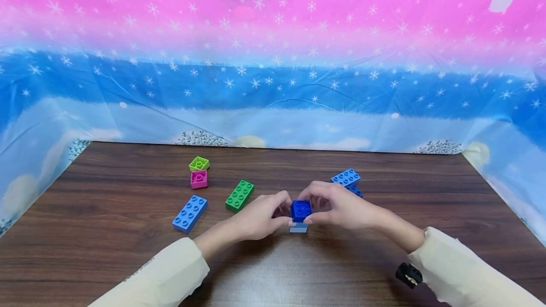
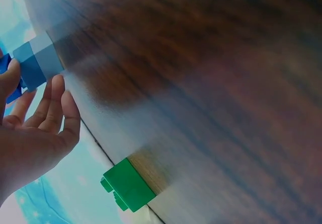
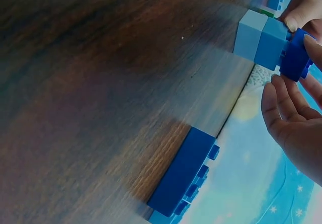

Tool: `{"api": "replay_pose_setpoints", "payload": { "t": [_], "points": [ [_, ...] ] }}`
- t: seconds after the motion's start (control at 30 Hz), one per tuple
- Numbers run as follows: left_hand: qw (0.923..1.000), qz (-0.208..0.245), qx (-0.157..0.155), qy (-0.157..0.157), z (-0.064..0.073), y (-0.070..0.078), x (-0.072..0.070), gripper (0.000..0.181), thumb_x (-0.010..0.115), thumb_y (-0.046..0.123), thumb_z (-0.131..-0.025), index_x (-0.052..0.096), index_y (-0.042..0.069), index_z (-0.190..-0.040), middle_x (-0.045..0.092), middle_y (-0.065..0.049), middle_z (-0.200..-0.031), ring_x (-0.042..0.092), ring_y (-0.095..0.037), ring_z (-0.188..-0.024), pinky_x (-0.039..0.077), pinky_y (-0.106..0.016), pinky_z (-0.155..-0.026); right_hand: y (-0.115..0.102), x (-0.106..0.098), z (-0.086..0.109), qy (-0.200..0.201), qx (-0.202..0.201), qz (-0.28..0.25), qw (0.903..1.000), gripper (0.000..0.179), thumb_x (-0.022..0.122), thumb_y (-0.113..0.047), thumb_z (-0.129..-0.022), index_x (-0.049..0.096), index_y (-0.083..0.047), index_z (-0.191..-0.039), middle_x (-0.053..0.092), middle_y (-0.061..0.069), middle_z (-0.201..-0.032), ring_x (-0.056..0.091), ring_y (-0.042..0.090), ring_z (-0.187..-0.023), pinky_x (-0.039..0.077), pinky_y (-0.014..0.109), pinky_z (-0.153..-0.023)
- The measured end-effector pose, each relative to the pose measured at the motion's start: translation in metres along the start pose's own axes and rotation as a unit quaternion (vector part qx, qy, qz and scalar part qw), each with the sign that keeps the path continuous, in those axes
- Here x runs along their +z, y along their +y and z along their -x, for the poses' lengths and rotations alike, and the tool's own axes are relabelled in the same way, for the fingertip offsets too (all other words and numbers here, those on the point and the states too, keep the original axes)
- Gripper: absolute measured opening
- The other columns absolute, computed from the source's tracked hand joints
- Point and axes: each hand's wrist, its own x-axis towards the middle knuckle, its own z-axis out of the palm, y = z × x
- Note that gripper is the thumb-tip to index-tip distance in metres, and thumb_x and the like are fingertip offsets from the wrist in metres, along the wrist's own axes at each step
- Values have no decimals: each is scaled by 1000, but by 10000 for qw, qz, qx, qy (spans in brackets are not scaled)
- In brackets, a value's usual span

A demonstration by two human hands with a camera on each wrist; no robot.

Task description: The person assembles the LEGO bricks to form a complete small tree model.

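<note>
A small stack of toy building bricks stands upright on the table between the two hands. Its bottom brick is pale blue (image 3: 250,35), its middle brick medium blue (image 3: 271,44). On top sits a dark blue brick (image 1: 301,209), slightly tilted, with a narrow gap showing beneath it in the right wrist view. My right hand (image 1: 339,205) pinches this dark blue brick between thumb and fingers. From the other side, my left hand (image 1: 262,214) holds the medium blue brick near its upper edge, thumb in front and fingers behind.
Left of the stack lie a green brick (image 1: 240,195) and a long blue brick (image 1: 190,213). Farther back, a pink brick (image 1: 199,179) and a lime brick (image 1: 199,163) lie hollow side up. Behind the right hand, a long blue brick (image 1: 346,177) overlaps a darker blue brick (image 1: 355,190).
</note>
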Motion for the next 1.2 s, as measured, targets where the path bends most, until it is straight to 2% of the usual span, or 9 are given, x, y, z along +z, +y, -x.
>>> {"api": "replay_pose_setpoints", "payload": {
  "t": [0.43,0.63,0.77,1.03,1.2],
  "points": [
    [9996,-63,-192,-207,-1,4,-3,16,63,14,-87,53,7,-98,58,2,-82,54,-10,-74,45,-25,-66,4,3,1,93,-24,7,10000,30,67,-21,-84,57,-8,-109,58,-1,-99,56,16,-82,50,31,-74],
    [9994,-12,-69,-346,-1,4,-7,20,66,11,-84,54,6,-100,60,0,-82,57,-12,-76,46,-25,-69,4,5,0,93,-14,13,10000,29,68,-21,-83,57,-9,-108,57,-2,-99,55,15,-82,50,28,-73],
    [9995,-15,23,-327,-1,3,-8,21,67,8,-82,55,5,-99,61,-1,-82,58,-13,-77,46,-25,-70,3,5,0,114,-31,58,9999,29,68,-20,-83,57,-9,-108,57,-2,-99,55,15,-82,50,28,-73],
    [9996,-76,-59,-256,0,2,-7,19,66,9,-83,56,6,-99,61,-1,-83,58,-13,-78,47,-25,-70,3,5,0,182,-155,68,9997,29,68,-20,-83,58,-7,-108,57,-1,-99,54,15,-81,50,27,-73],
    [9998,-82,-62,-162,1,2,-6,20,67,10,-83,56,6,-99,62,-4,-85,58,-13,-78,47,-26,-70,3,5,-1,218,-204,134,9995,29,68,-20,-83,60,-8,-108,56,-2,-97,53,14,-79,49,27,-68]
  ]
}}
